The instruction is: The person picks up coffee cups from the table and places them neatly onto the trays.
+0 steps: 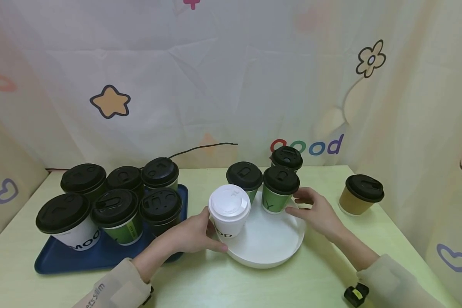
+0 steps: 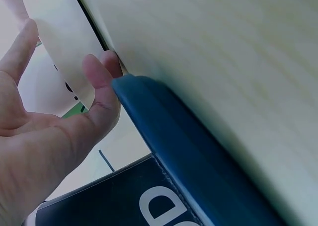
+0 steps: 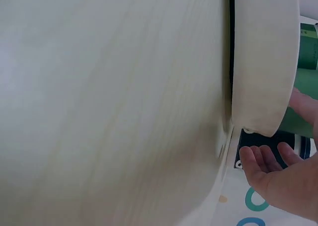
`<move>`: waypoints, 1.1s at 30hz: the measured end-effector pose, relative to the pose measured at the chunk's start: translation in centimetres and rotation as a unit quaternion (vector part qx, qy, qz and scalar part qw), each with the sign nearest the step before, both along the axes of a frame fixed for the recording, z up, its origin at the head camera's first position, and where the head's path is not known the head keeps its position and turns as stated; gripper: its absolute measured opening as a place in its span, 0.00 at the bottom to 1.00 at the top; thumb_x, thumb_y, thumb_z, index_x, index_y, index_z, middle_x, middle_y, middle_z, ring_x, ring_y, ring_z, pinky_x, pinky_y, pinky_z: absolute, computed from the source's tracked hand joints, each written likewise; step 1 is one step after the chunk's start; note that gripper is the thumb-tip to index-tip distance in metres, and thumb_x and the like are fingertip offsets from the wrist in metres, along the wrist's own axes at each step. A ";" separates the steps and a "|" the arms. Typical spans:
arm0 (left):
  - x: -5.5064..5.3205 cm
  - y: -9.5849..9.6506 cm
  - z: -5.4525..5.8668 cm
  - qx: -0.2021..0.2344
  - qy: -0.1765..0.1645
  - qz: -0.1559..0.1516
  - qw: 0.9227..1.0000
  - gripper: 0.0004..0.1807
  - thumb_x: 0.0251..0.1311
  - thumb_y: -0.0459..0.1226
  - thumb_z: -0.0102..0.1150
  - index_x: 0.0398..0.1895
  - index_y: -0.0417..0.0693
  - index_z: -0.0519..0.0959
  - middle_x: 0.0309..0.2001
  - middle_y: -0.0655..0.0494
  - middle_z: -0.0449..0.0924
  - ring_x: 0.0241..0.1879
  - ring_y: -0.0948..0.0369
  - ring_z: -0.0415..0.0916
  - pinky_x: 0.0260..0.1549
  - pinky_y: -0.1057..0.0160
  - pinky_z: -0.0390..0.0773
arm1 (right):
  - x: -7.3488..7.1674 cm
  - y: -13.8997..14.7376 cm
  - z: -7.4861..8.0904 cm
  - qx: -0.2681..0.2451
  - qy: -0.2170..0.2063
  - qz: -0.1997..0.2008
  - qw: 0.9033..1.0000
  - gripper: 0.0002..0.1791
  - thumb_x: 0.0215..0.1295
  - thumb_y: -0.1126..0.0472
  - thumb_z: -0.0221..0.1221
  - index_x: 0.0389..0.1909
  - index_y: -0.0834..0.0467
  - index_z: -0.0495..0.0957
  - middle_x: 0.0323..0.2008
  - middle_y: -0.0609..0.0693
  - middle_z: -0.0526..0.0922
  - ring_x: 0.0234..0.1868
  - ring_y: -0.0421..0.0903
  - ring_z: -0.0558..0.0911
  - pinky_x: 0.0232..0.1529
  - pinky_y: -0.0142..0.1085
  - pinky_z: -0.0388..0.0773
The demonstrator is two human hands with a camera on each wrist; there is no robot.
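A round white tray (image 1: pixel 262 250) bears a white-lidded paper cup (image 1: pixel 229 209) and two green cups with black lids, a front one (image 1: pixel 277 192) and a rear one (image 1: pixel 244 175). My left hand (image 1: pixel 194 233) is at the tray's left side, thumb near the rim and fingers spread beside the white-lidded cup. At the right rim, my right hand (image 1: pixel 319 214) has its thumb over the edge close to the front green cup. Its other fingers (image 3: pixel 258 161) lie loosely bent outside the tray wall (image 3: pixel 263 62). Neither hand grips a cup.
On the left, a blue tray (image 1: pixel 61 261) carries several black-lidded cups, its edge (image 2: pixel 164 116) close to my left fingers. A brown cup (image 1: pixel 358 196) stands at the far right. Another black-lidded cup (image 1: pixel 287 157) is behind the round tray, near the curtain (image 1: pixel 200 85).
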State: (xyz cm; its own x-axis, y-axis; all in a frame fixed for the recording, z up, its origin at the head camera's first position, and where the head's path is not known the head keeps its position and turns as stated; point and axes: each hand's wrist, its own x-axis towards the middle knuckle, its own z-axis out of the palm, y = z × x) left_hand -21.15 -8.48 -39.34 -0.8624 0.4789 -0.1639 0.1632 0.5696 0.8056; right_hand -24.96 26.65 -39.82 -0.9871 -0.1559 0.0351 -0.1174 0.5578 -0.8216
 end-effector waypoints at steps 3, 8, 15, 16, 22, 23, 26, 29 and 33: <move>0.0 0.0 0.0 -0.007 -0.005 0.005 1.000 0.53 0.51 0.46 0.82 0.73 0.41 0.57 0.47 0.49 0.78 0.46 0.54 0.75 0.48 0.50 0.76 | 0.5 0.7 0.2 0.007 0.003 -0.008 1.000 0.36 0.67 0.55 0.70 0.69 0.67 0.67 0.63 0.65 0.75 0.64 0.62 0.74 0.60 0.50 0.75; 0.0 -0.2 -0.1 -0.004 -0.006 0.002 1.000 0.48 0.54 0.44 0.80 0.70 0.38 0.60 0.47 0.49 0.78 0.47 0.54 0.76 0.49 0.50 0.77 | 1.3 2.2 0.3 0.028 0.028 -0.050 0.998 0.23 0.72 0.55 0.65 0.59 0.67 0.76 0.50 0.60 0.83 0.51 0.56 0.82 0.45 0.34 0.81; 0.0 -0.2 -0.1 -0.002 -0.003 0.000 1.000 0.47 0.55 0.44 0.79 0.69 0.37 0.60 0.46 0.49 0.78 0.46 0.54 0.76 0.48 0.50 0.77 | 2.4 4.9 -0.1 0.033 0.018 -0.114 0.993 0.24 0.79 0.47 0.56 0.46 0.69 0.81 0.37 0.57 0.85 0.33 0.46 0.82 0.33 0.33 0.80; 0.0 -0.2 -0.1 -0.005 -0.004 0.001 1.000 0.47 0.55 0.44 0.79 0.69 0.36 0.60 0.45 0.49 0.78 0.45 0.55 0.76 0.47 0.50 0.77 | 2.6 5.4 -0.3 0.048 0.016 -0.121 0.991 0.26 0.79 0.46 0.55 0.43 0.68 0.81 0.35 0.56 0.84 0.31 0.44 0.80 0.30 0.33 0.78; 0.1 0.0 -0.1 -0.009 -0.008 0.004 1.000 0.46 0.54 0.44 0.80 0.67 0.36 0.60 0.45 0.49 0.78 0.44 0.55 0.76 0.46 0.51 0.77 | 3.2 8.2 -0.3 0.130 -0.004 -0.128 0.983 0.31 0.78 0.39 0.51 0.27 0.62 0.78 0.20 0.46 0.71 0.19 0.43 0.69 0.21 0.38 0.66; 0.1 0.0 -0.1 -0.008 -0.008 0.003 1.000 0.46 0.54 0.44 0.80 0.67 0.36 0.60 0.45 0.49 0.78 0.44 0.55 0.76 0.46 0.51 0.77 | 3.2 8.6 -0.2 0.139 -0.014 -0.125 0.982 0.32 0.78 0.38 0.51 0.26 0.61 0.77 0.18 0.45 0.69 0.18 0.43 0.69 0.21 0.38 0.67; 0.1 -0.1 0.0 -0.006 -0.007 0.000 1.000 0.46 0.54 0.44 0.80 0.67 0.36 0.61 0.45 0.48 0.78 0.44 0.55 0.76 0.45 0.51 0.77 | 3.2 9.6 0.1 0.164 -0.046 -0.116 0.979 0.32 0.78 0.37 0.51 0.23 0.59 0.74 0.17 0.44 0.68 0.19 0.45 0.71 0.21 0.39 0.68; 0.2 -0.1 0.1 -0.007 -0.006 0.000 1.000 0.46 0.54 0.44 0.80 0.67 0.36 0.61 0.45 0.48 0.78 0.44 0.55 0.76 0.45 0.51 0.78 | 2.9 10.7 0.2 0.185 -0.065 -0.100 0.976 0.31 0.77 0.37 0.52 0.18 0.55 0.67 0.15 0.44 0.65 0.18 0.45 0.70 0.22 0.39 0.68; 0.1 -0.2 0.1 -0.005 -0.008 0.002 1.000 0.45 0.54 0.43 0.80 0.67 0.37 0.61 0.45 0.49 0.79 0.45 0.55 0.77 0.45 0.51 0.78 | 2.7 12.2 0.1 0.163 -0.103 -0.084 0.978 0.32 0.75 0.38 0.55 0.15 0.50 0.59 0.13 0.42 0.60 0.15 0.42 0.64 0.20 0.37 0.65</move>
State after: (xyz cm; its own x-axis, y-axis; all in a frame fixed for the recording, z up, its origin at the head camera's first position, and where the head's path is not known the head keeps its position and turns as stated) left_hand -21.01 -8.64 -39.21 -0.8612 0.4744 -0.1824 0.1490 0.5786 0.8019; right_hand -22.29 38.80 -39.70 -0.9807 0.0386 -0.1915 0.1470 0.7914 -0.5934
